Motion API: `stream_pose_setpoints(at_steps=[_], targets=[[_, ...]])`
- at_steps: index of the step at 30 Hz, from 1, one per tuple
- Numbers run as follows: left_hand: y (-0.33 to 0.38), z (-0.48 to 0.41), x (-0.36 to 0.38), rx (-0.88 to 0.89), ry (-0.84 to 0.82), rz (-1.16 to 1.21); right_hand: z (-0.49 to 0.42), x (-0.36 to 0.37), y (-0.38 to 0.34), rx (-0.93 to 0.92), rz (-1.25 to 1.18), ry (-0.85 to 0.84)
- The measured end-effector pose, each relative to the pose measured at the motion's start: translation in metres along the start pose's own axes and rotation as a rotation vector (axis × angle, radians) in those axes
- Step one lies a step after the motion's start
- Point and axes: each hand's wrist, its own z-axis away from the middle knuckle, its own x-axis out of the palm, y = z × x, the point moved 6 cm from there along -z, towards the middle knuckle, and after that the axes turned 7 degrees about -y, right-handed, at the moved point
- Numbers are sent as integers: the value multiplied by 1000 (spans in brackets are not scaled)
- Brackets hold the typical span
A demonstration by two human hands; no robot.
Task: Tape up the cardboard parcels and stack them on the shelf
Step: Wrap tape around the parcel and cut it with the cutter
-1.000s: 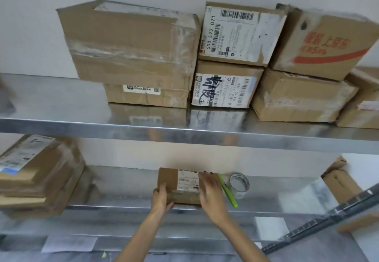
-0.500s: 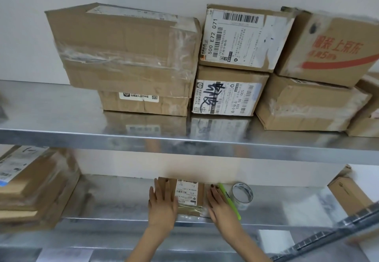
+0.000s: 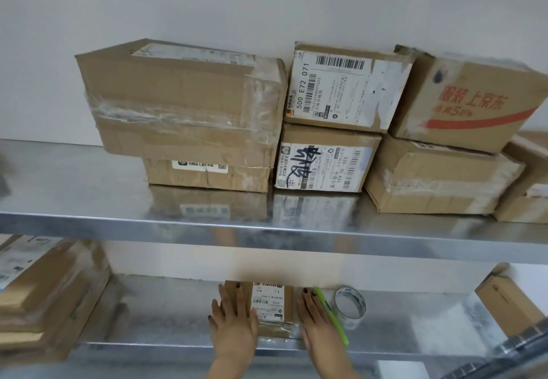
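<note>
So here's where we're at: the small parcel [image 3: 268, 304] sits on the lower shelf [image 3: 166, 313], near the front edge, with its white label facing up. Our left hand [image 3: 235, 323] lies flat on the parcel's left part, fingers straight and a bit spread, not gripping anything. Our right hand [image 3: 318, 328] is flat too, fingers straight, lying along the parcel's right side; we can't tell if it's touching the cardboard or just the shelf next to it.

Just beside the right hand there's a green tool [image 3: 333, 318], pen or cutter, can't tell which. The tape roll [image 3: 350, 307] stands on its edge right after that.

On the upper shelf [image 3: 89, 200] we've got 3 stacks of 2: a big taped box [image 3: 184, 103] on a flat box [image 3: 207, 174], 2 labelled boxes [image 3: 347, 91] in the middle, and a red-printed box [image 3: 468, 103] tilted on another taped one [image 3: 439, 183].

The lower shelf also has a pile of flat parcels [image 3: 41, 295] at far left and a plain box [image 3: 510, 307] at far right.
</note>
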Motion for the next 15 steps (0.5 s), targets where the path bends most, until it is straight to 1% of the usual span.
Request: stream_pose_setpoints(at_steps=[2,4,6,8,11,15], targets=[[4,-1,-2,1,-6,-75,-2,-1,-1,-9,48,31],[10,-5,-9,16,16,-161,-5,0,-1,-18,71,10],[15,-11,-18,25,18,-197,-6,-1,0,-32,52,-35],[18,-18,-21,55,8,-185,-10,-2,3,-21,23,-81],[19,-22,-21,114,52,-159,-14,0,6,-5,49,-87],[16,-19,-15,133,40,-141,-8,4,4,-25,65,-99]])
